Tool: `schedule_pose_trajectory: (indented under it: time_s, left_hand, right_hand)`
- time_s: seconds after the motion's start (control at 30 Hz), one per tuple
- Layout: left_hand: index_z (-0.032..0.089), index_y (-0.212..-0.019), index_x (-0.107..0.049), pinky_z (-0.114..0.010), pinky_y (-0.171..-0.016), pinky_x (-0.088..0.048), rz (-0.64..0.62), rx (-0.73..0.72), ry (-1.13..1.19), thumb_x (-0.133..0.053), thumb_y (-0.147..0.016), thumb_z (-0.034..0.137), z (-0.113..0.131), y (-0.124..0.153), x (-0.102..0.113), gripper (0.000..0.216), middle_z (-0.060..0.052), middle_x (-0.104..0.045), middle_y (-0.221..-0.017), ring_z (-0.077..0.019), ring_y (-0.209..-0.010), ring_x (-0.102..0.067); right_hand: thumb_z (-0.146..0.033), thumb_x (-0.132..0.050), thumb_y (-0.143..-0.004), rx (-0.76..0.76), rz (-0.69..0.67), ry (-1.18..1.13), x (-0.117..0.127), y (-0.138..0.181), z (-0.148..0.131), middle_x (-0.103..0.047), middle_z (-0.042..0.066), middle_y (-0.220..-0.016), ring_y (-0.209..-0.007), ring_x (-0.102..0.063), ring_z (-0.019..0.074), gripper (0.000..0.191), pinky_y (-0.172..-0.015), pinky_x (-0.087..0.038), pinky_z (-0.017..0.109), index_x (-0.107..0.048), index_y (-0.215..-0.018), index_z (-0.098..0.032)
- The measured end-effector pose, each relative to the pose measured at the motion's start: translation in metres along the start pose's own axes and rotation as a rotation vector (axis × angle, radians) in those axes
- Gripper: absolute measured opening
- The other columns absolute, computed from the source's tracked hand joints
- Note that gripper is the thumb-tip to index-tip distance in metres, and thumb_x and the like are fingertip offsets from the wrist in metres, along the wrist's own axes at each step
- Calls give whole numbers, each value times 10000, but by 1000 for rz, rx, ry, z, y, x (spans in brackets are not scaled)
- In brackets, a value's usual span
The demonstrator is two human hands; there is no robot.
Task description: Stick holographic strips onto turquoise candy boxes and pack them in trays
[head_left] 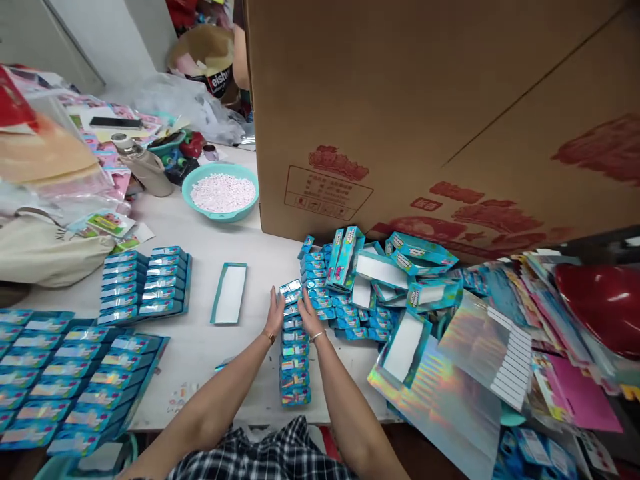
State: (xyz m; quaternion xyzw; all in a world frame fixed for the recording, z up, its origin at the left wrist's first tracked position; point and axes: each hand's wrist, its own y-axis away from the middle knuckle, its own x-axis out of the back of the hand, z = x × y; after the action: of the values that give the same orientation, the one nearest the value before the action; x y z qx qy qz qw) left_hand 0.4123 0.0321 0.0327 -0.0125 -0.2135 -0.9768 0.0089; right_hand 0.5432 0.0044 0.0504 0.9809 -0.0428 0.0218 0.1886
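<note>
A column of small blue boxes (294, 351) with shiny fronts runs across the white table toward my body. My left hand (274, 313) presses against the left side of its far end, fingers stretched forward. On the opposite side my right hand (310, 317) lies along the same boxes, so they are held between both hands. The undersides of my fingers are hidden. Just beyond the right hand, more small blue boxes (315, 273) are stacked in rows. Left of my hands lies a shallow blue tray (229, 293) with a white inside and nothing in it.
Filled blue trays (165, 283) stand at the left, with more filled trays (85, 380) nearer me. A large carton (400, 120) walls off the back. Before it pile folded blue trays (395, 263). Holographic sheets (445, 393) lie right. A basin (220, 215) holds pale beads. A bottle (145, 167) stands beyond.
</note>
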Motion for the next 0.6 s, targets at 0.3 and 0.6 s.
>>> schedule_pose_trajectory:
  time_s: [0.3, 0.6]
  left_hand:
    - [247, -1399, -376, -418, -1129, -338, 86, 66, 149, -503, -873, 614, -6, -14, -10, 654, -105, -418, -1491, -259, -1374, -395]
    - [216, -1297, -461, -402, -1016, -455, 7, 44, 272, -525, -866, 602, 38, -6, 42, 582, -118, -584, -1313, -245, -1200, -564]
  right_hand:
    - [-632, -511, -856, -84, -3, -9, -12, -35, -5, -365, 11, -1530, -1424, -323, 208, 735, -1153, -275, 430, -295, -1491, -333]
    - [-556, -559, -860, 42, -3, 55, -65, -11, -63, -418, 68, -1489, -1340, -443, 240, 738, -1143, -318, 436, -307, -1486, -258]
